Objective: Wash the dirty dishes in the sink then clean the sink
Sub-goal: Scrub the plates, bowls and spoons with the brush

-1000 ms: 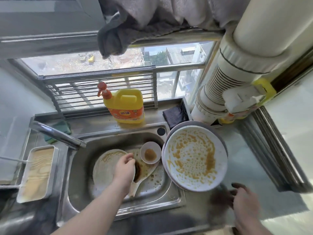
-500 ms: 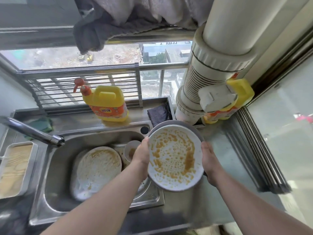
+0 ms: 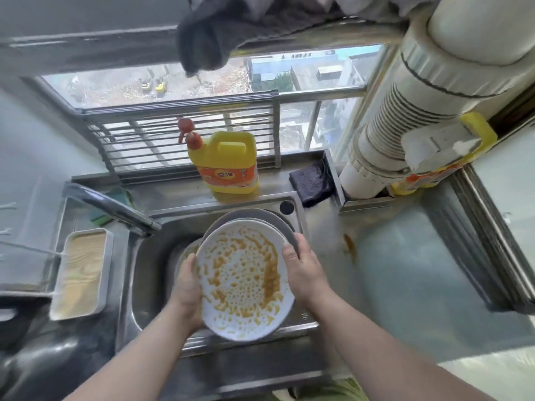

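A white plate (image 3: pixel 243 279) streaked with orange sauce sits on top of a grey plate (image 3: pixel 278 221); the stack is held over the steel sink (image 3: pixel 144 273). My left hand (image 3: pixel 188 287) grips the stack's left rim and my right hand (image 3: pixel 304 270) grips its right rim, thumb on top. Another dirty plate (image 3: pixel 188 250) lies in the basin, mostly hidden beneath the stack. The tap spout (image 3: pixel 113 209) reaches over the sink from the left.
A yellow detergent bottle (image 3: pixel 228 163) stands behind the sink, a dark cloth (image 3: pixel 311 183) to its right and a green sponge (image 3: pixel 107 209) behind the tap. A white tray (image 3: pixel 81 273) with brownish residue lies left. An orange smear (image 3: pixel 350 247) marks the right counter by a white pipe (image 3: pixel 405 134).
My left hand left the plate in the sink and both hands took hold of the plate stack. The stack moved left from the counter edge to over the basin.
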